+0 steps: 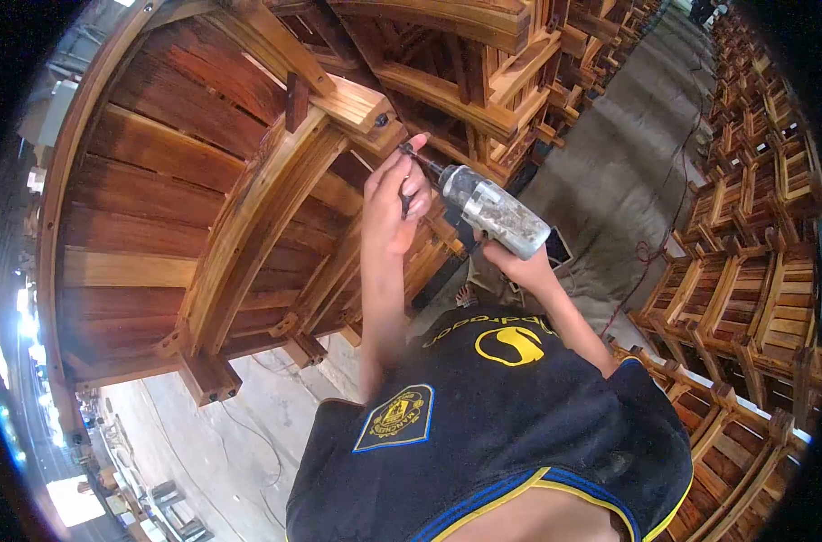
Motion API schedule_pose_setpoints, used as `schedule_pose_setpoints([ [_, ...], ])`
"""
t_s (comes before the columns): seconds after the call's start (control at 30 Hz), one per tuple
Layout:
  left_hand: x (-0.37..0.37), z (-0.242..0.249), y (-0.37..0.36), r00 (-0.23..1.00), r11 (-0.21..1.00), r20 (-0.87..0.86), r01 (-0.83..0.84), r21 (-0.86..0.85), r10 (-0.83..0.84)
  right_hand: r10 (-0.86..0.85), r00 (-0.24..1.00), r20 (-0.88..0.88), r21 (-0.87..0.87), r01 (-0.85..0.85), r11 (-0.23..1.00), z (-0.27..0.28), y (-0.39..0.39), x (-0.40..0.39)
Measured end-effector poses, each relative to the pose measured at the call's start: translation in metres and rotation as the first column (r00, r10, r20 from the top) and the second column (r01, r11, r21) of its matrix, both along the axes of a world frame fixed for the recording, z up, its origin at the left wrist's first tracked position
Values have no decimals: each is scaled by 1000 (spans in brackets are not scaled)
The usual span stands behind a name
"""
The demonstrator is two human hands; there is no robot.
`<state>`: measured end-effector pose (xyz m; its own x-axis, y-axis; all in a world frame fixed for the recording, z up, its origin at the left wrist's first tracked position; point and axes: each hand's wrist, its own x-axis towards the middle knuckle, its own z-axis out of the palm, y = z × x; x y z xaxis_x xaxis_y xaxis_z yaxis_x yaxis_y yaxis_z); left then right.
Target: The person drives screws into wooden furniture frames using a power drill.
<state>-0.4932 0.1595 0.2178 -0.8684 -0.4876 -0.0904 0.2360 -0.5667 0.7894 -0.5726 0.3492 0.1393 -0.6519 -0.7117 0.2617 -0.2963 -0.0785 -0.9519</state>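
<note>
My right hand (pixel 516 262) is wrapped round the handle of a scuffed grey power screwdriver (pixel 494 210), its bit pointing up and left toward my other hand. My left hand (pixel 398 194) is closed near the bit's tip, with small dark pieces (pixel 405 206) between its fingers; their exact kind is too small to tell. Just above those fingers is the end of a wooden leg (pixel 361 107) with a black fitting (pixel 381 119) on it. The leg belongs to a slatted wooden piece of furniture (pixel 149 194) tipped so that its curved underside frame (pixel 248 217) shows.
More wooden furniture frames (pixel 465 99) are stacked behind the hands. Rows of similar slatted pieces (pixel 745 226) line the right side. Between them runs a grey floor (pixel 610 135) with a red cable (pixel 646 253). Thin cables lie on the pale floor (pixel 221 443) at lower left.
</note>
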Motion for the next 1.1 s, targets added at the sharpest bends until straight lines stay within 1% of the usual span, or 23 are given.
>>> schedule_pose_setpoints([
  [0.07,1,0,2,1000,1000,-14,-4,23,4,9,998,67,-42,-6,999,7,-2,2],
  [0.17,0,0,3,1000,1000,-7,-13,24,13,30,991,-129,-16,-33,999,-1,-1,-2],
  [0.27,0,0,2,1000,1000,3,-12,17,12,25,1000,12,-7,-25,1000,5,0,2],
  [0.37,1,2,2,1000,1000,18,-17,-4,17,-5,1000,16,-50,6,999,7,-3,4],
  [0.47,1,2,1,999,1000,37,-10,-1,10,38,999,30,-41,-36,998,7,-2,-2],
  [0.57,1,2,0,999,1000,39,-8,2,8,20,997,77,-32,-17,999,3,-2,0],
  [0.67,1,2,0,998,1000,55,-13,-7,13,10,999,35,16,-10,1000,-8,-1,-1],
  [0.77,1,4,1,997,1000,72,-13,-13,14,52,994,92,-49,-48,998,2,-2,0],
  [0.87,1,3,0,998,1000,62,-18,-5,19,37,993,113,-19,-35,999,4,0,1],
  [0.97,2,4,0,998,1000,68,-5,-7,6,35,997,73,-1,-35,999,5,-1,0],
  [1.07,4,7,0,997,1000,80,-5,1,5,31,989,148,32,-36,999,7,1,3],
  [1.1,3,6,0,997,1000,77,-8,2,7,22,997,79,11,-23,1000,5,0,2],
])
